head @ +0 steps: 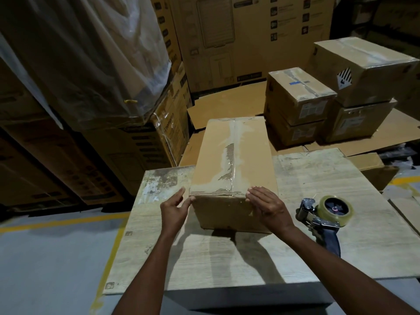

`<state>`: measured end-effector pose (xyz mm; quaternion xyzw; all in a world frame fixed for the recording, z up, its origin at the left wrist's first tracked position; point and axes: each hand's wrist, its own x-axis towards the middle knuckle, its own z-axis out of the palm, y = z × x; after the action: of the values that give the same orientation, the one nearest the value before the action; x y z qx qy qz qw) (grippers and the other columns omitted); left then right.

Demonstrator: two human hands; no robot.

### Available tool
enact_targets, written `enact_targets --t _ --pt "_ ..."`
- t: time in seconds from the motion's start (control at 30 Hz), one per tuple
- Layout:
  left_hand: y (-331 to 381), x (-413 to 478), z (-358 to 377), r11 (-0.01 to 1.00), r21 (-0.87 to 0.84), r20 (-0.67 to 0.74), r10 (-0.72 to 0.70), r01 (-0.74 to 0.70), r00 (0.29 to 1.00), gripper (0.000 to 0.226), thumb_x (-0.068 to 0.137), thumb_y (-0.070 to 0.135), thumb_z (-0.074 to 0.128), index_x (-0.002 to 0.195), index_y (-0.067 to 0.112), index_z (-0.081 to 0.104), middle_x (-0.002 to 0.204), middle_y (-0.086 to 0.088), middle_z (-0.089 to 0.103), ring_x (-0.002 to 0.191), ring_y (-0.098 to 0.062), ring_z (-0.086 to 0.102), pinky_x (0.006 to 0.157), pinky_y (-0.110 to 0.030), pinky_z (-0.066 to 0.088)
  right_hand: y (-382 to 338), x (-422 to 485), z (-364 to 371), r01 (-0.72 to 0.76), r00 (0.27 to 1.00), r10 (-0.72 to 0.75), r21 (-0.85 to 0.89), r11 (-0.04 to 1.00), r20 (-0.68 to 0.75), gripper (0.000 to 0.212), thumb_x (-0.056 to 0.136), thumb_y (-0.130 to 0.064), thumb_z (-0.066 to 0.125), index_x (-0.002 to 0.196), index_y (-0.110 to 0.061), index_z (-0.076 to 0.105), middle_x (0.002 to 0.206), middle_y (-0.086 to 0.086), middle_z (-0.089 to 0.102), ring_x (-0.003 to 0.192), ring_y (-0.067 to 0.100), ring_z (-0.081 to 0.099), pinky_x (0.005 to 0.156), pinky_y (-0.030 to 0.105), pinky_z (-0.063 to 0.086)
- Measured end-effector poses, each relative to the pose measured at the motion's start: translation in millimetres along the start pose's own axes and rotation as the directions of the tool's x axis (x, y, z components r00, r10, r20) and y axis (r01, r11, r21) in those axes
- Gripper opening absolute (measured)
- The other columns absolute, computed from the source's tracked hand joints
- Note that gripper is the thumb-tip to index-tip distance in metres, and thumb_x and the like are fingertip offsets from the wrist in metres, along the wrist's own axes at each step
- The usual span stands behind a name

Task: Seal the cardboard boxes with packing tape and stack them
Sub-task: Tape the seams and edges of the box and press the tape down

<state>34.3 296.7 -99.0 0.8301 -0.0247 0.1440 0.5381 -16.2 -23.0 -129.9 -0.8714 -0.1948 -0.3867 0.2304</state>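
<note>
Warehouse bay: grey floor (45, 258) w/ yellow lines at lower left of frame. Upper left we note a plastic-wrapped stack (79, 53) above dark printed cartons (68, 160). A pale worktop (204, 264) fills lower ctr. Left hand (173, 209), just left of ctr: fingers straight and spread, thumb touching near left corner of the cardboard box (234, 155), nothing gripped. Box lies lengthwise on the worktop at frame ctr, flaps closed, clear tape along top seam, facing paper torn beside it. Right hand (268, 206): fingers straight and together, laid flat over the box's near right corner. Tape dispenser (325, 215) lies on the worktop at lower right, apart from both hands. Upper right we log four taped boxes (300, 96), two stacks of two, on flattened cardboard (222, 103).
</note>
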Motion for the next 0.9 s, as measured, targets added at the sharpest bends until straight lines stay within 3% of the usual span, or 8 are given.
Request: enact_targets --t 0.1,0.17,0.3,0.4,0.5,0.6,0.73,0.9 --pt "-5.1 -5.6 -6.0 0.994 -0.071 -0.067 -0.088 0.083 0.994 0.029 0.087 0.015 0.081 0.114 0.006 0.077 0.108 -0.008 0.077 0.103 -0.013 0.072 0.096 -0.041 0.059 0.9 -1.4 1.4 -0.016 1.0 0.016 -0.001 1.0 0.009 0.024 0.098 -0.017 0.065 0.116 -0.009 0.078 0.123 0.011 0.074 0.116 0.025 0.071 0.101 0.047 0.056" --pt "-6.7 -7.2 -8.7 0.988 -0.104 -0.103 -0.126 0.115 0.987 0.024 0.091 0.013 0.077 0.114 0.005 0.077 0.105 -0.008 0.078 0.1 -0.014 0.073 0.094 -0.044 0.06 2.7 -3.1 2.7 -0.015 1.0 0.015 0.001 1.0 0.009 0.024 0.095 -0.015 0.069 0.117 -0.009 0.078 0.123 0.01 0.074 0.116 0.025 0.071 0.102 0.046 0.055" --pt "-3.9 -8.1 -13.6 0.993 -0.058 -0.065 -0.104 0.1 0.992 0.03 0.098 0.004 0.064 0.127 0.009 0.071 0.115 0.002 0.074 0.11 0.002 0.067 0.102 -0.031 0.055 3.4 -4.0 3.7 -0.01 1.0 0.01 -0.001 1.0 0.005 0.024 0.097 -0.018 0.066 0.116 -0.01 0.078 0.123 0.01 0.074 0.116 0.025 0.07 0.104 0.044 0.054" --pt "-2.0 -9.5 -14.5 0.995 -0.046 -0.035 -0.089 0.088 0.995 0.034 0.099 0.004 0.062 0.131 0.013 0.069 0.121 0.003 0.073 0.115 0.0 0.065 0.102 -0.027 0.053 3.5 -3.3 3.8 -0.014 1.0 0.014 0.001 1.0 0.001 0.024 0.096 -0.017 0.067 0.116 -0.009 0.078 0.122 0.01 0.074 0.115 0.024 0.071 0.103 0.043 0.054" --pt "-0.8 -11.6 -10.7 0.999 -0.022 -0.006 -0.05 0.05 0.999 0.033 0.099 0.02 0.069 0.132 0.017 0.069 0.124 0.008 0.07 0.115 0.003 0.063 0.096 -0.019 0.052 2.1 -2.7 3.5 -0.009 1.0 0.009 0.006 1.0 -0.013 0.024 0.096 -0.018 0.066 0.115 -0.009 0.079 0.12 0.01 0.075 0.114 0.024 0.071 0.102 0.043 0.055" --pt "2.1 -10.5 -1.7 0.999 -0.006 -0.004 -0.046 0.046 0.999 0.032 0.098 0.017 0.07 0.13 0.015 0.07 0.12 0.008 0.069 0.107 0.012 0.061 0.087 -0.009 0.05 0.1 -1.5 2.5 -0.01 1.0 0.01 -0.005 1.0 -0.016 0.026 0.098 -0.021 0.062 0.114 -0.008 0.079 0.119 0.011 0.075 0.112 0.025 0.072 0.103 0.043 0.055" --pt "-0.8 -10.8 10.2 0.998 0.027 -0.028 -0.057 0.058 0.998 0.025 0.096 0.01 0.07 0.121 0.012 0.075 0.106 0.011 0.071 0.101 0.013 0.062 0.09 -0.018 0.052 -0.5 -1.1 1.9 -0.018 1.0 0.018 0.008 1.0 -0.018 0.025 0.099 -0.021 0.062 0.113 -0.008 0.079 0.119 0.011 0.075 0.112 0.025 0.073 0.102 0.044 0.055" --pt "1.5 -21.4 25.7 0.998 0.053 -0.22 -0.026 0.039 0.975 0.012 0.092 0.008 0.074 0.103 0.008 0.08 0.09 0.005 0.075 0.088 0.001 0.068 0.081 -0.015 0.054 -2.1 -1.6 3.5 -0.03 0.999 0.03 0.018 0.999 -0.034 0.023 0.097 -0.018 0.065 0.111 -0.008 0.08 0.117 0.011 0.076 0.11 0.025 0.073 0.099 0.046 0.057"
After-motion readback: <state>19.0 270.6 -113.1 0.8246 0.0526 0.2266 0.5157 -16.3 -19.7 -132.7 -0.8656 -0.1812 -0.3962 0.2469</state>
